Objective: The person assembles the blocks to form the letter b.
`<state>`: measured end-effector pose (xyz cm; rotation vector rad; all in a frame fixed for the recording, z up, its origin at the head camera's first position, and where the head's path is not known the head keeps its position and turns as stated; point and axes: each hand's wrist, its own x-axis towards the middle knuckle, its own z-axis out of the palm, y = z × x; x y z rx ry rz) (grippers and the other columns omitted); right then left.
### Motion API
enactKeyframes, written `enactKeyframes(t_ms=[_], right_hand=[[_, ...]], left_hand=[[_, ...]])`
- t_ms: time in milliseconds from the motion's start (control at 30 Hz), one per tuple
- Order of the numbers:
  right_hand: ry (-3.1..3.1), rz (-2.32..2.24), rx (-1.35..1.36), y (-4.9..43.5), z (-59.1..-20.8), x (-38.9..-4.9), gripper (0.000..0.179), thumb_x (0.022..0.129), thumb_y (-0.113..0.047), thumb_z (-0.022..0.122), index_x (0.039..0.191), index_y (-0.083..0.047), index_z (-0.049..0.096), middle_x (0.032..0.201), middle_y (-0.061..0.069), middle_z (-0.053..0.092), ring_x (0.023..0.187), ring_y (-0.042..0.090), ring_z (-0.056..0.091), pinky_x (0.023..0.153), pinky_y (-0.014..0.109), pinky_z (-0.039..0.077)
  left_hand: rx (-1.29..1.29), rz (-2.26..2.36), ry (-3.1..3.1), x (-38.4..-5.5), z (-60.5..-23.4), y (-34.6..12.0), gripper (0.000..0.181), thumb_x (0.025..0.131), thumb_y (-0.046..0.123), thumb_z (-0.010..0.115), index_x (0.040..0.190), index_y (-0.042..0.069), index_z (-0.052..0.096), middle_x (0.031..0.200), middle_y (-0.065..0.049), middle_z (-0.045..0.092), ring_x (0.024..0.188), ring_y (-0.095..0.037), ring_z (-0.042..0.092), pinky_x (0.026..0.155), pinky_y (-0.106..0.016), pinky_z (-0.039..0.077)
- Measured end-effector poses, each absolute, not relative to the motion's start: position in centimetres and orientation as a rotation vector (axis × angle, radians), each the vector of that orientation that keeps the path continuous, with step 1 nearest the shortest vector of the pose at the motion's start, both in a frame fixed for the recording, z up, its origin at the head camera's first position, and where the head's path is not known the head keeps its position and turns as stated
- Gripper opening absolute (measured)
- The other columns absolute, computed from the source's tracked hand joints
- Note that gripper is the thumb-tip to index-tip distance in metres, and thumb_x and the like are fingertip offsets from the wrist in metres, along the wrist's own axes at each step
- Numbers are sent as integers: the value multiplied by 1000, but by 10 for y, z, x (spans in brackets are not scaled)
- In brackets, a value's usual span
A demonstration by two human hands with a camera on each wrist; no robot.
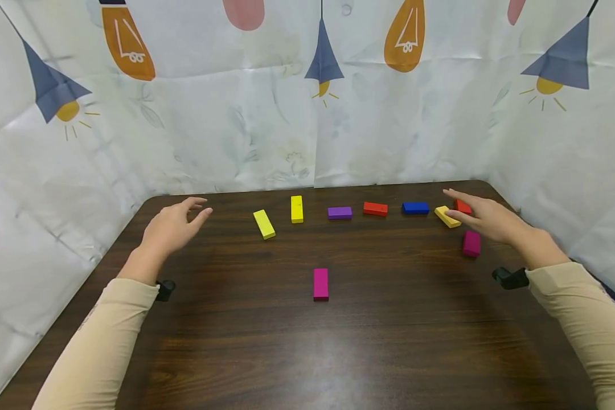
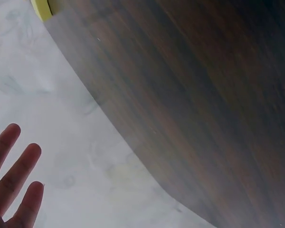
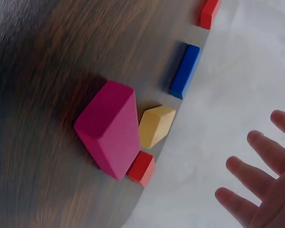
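My left hand (image 1: 170, 228) hovers over the table's far left part with relaxed fingers and nothing in them; the left wrist view shows its fingers (image 2: 16, 175) spread. Nearest to it lies a slanted yellow block (image 1: 264, 224). On the far right, my right hand (image 1: 487, 218) is held above the table, fingers extended and holding nothing. Below it are a light orange block (image 1: 447, 217), a red block (image 1: 463, 206) partly hidden by the hand, and a magenta block (image 3: 111, 130). A second magenta block (image 1: 320, 285) lies alone at the table's middle.
Along the back of the dark wooden table (image 1: 225, 353) lie another yellow block (image 1: 297, 209), a purple block (image 1: 340, 213), a red block (image 1: 375, 209) and a blue block (image 1: 415, 208). A printed white curtain (image 1: 210, 131) surrounds the table's back and sides.
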<state>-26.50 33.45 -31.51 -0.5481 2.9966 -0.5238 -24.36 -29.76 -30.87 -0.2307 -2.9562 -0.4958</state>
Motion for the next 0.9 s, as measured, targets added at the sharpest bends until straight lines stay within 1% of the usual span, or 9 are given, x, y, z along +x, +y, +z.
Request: enactKeyframes(t_ms=[133,267,333,400,467,600,700,833,900], right_hand=[[2982,-555,-539,330,-314,-263,71,107,-47,51,162,-10,27,156,34,33,135,55,40,104,71,32],[2984,-572,-554,327,-314,-262,69,107,-46,51,162,-11,28,156,33,34,133,54,42,102,71,34],[2985,-581,-566,325,-315,-262,66,108,-42,52,162,-12,29,154,33,37,127,50,48,99,69,37],[2990,-587,-578,322,-315,-261,65,108,-41,52,162,-13,30,141,30,49,113,42,53,94,63,41],[2990,-596,-590,320,-315,-260,64,108,-42,52,162,-14,31,118,24,59,97,34,55,88,56,42],[2981,-633,-636,314,-317,-259,64,108,-43,51,162,-14,32,88,10,58,82,26,53,83,50,40],[2971,-675,-671,308,-319,-258,61,108,-40,52,161,-13,34,116,19,65,101,35,61,93,58,43],[2961,-711,-692,300,-321,-257,60,108,-39,53,160,-13,36,154,27,42,134,48,46,106,69,33],[2955,-730,-718,296,-322,-257,60,108,-38,54,159,-13,37,155,27,40,137,49,43,106,69,33]], left_hand=[[-263,-510,-2965,-241,-309,-291,66,108,56,38,150,7,46,142,-24,56,124,-47,55,85,-62,47],[-290,-497,-2978,-238,-310,-283,65,107,56,39,150,8,47,141,-22,57,119,-45,58,84,-60,47],[-307,-484,-2983,-236,-310,-279,65,107,56,40,150,9,48,140,-21,59,115,-44,60,82,-58,48],[-323,-475,-2984,-234,-310,-274,63,107,56,41,149,10,50,138,-19,60,113,-42,61,81,-57,49],[-338,-469,-2984,-232,-310,-270,61,107,56,43,148,11,51,137,-19,62,113,-41,62,80,-57,49],[-359,-464,-2993,-228,-309,-261,61,106,57,43,149,14,51,136,-20,62,114,-42,62,80,-58,49],[-380,-466,-2996,-225,-309,-255,60,106,57,44,148,15,52,134,-21,63,115,-42,63,80,-58,50],[-418,-472,-2988,-222,-310,-248,56,106,54,46,147,17,54,135,-19,64,116,-42,63,81,-58,50],[-439,-477,-2985,-220,-311,-244,56,106,54,46,147,17,54,135,-18,64,117,-41,62,83,-58,50]])
